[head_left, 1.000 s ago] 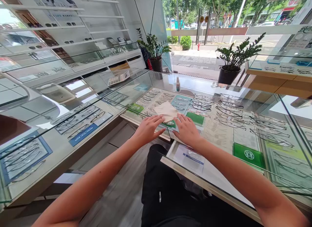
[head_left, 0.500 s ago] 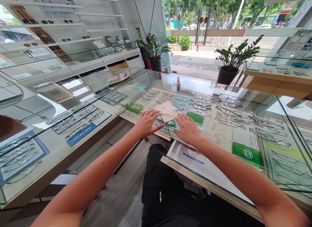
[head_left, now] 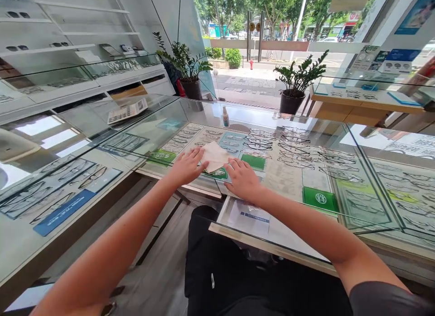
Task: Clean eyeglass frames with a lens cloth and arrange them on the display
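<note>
A pale cream cloth lies spread on the glass counter top in front of me. My left hand rests flat at the cloth's left side, fingers stretched out and touching its edge. At the right side of the cloth, my right hand lies with fingers extended, the fingertips by its corner. Neither hand grips anything. Beyond the cloth a small spray bottle stands upright on the glass.
Rows of eyeglasses lie in the display case under the glass. A drawer stands open before my lap. A calculator sits on the left counter. Two potted plants stand by the window.
The view has turned to the right, so everything appears shifted left. Both hands stay beside the cloth, with little change in their pose.
</note>
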Tool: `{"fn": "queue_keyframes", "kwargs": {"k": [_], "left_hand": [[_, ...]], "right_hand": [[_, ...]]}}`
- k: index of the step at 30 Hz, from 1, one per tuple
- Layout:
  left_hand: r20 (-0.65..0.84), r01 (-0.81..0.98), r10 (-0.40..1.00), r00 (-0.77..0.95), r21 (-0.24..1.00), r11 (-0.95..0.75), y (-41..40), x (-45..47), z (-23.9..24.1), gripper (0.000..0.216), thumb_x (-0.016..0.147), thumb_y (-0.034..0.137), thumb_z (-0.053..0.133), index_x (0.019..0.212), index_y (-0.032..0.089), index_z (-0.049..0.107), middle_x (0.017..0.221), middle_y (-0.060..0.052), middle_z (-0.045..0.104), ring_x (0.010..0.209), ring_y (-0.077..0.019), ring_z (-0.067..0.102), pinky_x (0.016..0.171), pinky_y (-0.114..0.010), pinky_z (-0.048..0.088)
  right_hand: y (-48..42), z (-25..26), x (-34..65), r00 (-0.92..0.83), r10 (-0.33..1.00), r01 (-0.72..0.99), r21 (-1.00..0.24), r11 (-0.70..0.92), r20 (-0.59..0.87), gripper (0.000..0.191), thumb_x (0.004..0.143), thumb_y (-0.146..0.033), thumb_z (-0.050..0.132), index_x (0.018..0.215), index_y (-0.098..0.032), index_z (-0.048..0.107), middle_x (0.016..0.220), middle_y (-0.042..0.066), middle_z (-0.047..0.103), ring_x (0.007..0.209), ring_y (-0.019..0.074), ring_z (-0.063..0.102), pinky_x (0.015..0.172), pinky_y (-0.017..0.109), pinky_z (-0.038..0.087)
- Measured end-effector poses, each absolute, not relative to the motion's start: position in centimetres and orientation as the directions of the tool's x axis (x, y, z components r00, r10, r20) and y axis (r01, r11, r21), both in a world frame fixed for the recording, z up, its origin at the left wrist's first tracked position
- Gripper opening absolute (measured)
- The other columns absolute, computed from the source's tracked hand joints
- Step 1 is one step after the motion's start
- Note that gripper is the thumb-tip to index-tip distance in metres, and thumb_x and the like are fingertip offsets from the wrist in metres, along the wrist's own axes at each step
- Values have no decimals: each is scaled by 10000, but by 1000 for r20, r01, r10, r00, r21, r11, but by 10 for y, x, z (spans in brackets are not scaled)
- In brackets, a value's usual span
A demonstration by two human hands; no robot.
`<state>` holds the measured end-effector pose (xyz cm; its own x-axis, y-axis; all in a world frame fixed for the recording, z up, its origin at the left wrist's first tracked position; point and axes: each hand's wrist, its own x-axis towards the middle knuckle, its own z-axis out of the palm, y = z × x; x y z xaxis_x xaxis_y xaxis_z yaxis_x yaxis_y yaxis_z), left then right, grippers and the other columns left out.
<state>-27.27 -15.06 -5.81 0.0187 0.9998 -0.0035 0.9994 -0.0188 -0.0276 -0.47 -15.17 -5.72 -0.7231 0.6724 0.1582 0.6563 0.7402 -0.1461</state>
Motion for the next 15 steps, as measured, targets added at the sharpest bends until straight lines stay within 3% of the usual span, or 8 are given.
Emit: {"fn": "queue_keyframes", "kwargs": {"k": [4, 9, 11, 15], "left_hand": [[-81, 998, 997, -2, -55, -2, -131, -293, -54, 748, 1110, 488, 196, 1762, 123, 236, 1836, -151, 187, 1711, -328, 204, 1364, -588, 122], [-157, 997, 986, -52, -62, 43, -113, -303, -41, 733, 1116, 439, 249, 1764, 101, 190, 1839, -161, 128, 1717, -366, 146, 1357, -606, 110], [-189, 996, 980, -66, -73, 53, -111, -302, -35, 719, 1118, 397, 236, 1765, 93, 165, 1844, -147, 104, 1719, -362, 129, 1359, -584, 113], [-203, 995, 975, -94, -62, 83, -110, -298, -30, 721, 1095, 348, 241, 1769, 106, 158, 1853, -118, 90, 1725, -331, 113, 1351, -546, 165]], "right_hand": [[-156, -43, 19, -717, 681, 646, -226, 729, 146, 757, 1064, -557, 578, 1667, -122, 440, 1740, 188, 447, 1596, 356, 414, 1305, 496, 343], [-143, 5, 129, -577, 752, 725, -226, 651, 319, 474, 1089, -491, 529, 1399, -179, 707, 1584, 147, 623, 1467, 333, 534, 1240, 525, 406], [-122, 25, 195, -444, 821, 826, -192, 531, 359, 386, 1089, -414, 505, 1223, -181, 782, 1443, 140, 717, 1361, 351, 608, 1182, 559, 440], [-71, 43, 317, -200, 936, 973, -56, 225, 289, 275, 992, -298, 585, 1002, -173, 830, 1264, 145, 788, 1196, 371, 672, 1055, 553, 504]]}}
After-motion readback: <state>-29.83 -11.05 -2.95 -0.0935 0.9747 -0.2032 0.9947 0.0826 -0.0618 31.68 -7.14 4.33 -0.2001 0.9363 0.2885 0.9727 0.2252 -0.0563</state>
